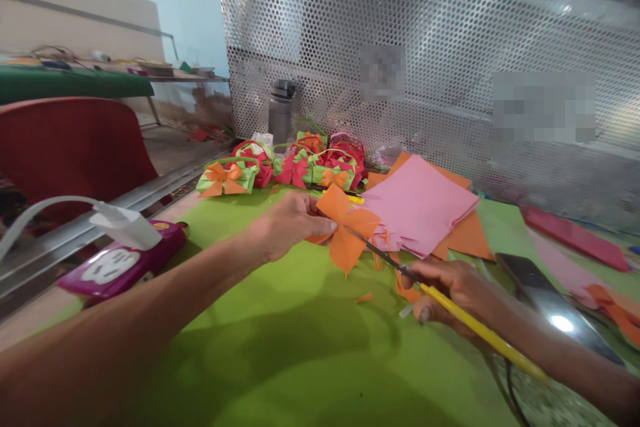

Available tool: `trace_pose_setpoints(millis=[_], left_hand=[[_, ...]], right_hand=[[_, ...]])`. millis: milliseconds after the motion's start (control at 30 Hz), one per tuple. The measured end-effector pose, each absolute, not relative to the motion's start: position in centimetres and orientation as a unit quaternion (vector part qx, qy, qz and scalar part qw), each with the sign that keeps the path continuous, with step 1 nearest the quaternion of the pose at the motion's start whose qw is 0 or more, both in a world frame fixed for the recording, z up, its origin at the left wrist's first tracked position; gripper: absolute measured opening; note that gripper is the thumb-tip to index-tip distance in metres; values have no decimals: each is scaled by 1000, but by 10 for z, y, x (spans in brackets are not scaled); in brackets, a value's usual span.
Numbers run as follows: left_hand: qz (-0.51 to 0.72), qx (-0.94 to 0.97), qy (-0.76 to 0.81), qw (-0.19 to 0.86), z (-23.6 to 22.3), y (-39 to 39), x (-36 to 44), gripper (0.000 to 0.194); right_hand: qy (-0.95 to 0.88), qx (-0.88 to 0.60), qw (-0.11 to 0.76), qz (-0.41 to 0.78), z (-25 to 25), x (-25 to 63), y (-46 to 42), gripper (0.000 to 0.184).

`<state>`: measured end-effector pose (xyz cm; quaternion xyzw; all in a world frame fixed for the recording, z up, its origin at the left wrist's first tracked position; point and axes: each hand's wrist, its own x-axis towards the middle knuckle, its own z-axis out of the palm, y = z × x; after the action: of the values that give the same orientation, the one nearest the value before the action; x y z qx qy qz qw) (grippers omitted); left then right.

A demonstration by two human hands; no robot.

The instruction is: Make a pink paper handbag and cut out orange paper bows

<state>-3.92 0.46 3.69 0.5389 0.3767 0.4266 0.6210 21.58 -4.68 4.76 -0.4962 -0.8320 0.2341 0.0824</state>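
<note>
My left hand (295, 223) pinches an orange paper flower (347, 250) by its left petal, with its fingers closed. The flower has broad pointed petals and is held above the green table surface (280, 320). My right hand (450, 293) is closed around a long tool (470, 323) with a yellow handle and a narrow dark metal end. That metal tip reaches the middle of the flower; whether it is one blade or two I cannot tell. Small orange paper scraps (365, 297) lie below the flower.
Several small paper baskets with bows (227, 177) stand at the back beside a grey bottle (281, 110). Stacked pink sheets (417, 203) lie right of the flower. A phone (550, 300) with its light on is at right, a purple power strip (125, 260) at left. A perforated metal panel (325, 27) rises behind.
</note>
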Motion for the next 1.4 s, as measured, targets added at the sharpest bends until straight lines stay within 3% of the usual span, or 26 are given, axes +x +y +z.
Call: trace_pose_setpoints(millis=[500,1033,1400], left_hand=[[414,539,369,633,33,6,-40,22],[397,554,392,618,35,1,-37,23],[400,549,392,620,34,1,-36,21]], right_hand=[[-853,-473,85,203,46,217,-49,61],[-842,-486,84,219,39,219,-45,43],[-844,-482,75,221,42,217,-44,50]])
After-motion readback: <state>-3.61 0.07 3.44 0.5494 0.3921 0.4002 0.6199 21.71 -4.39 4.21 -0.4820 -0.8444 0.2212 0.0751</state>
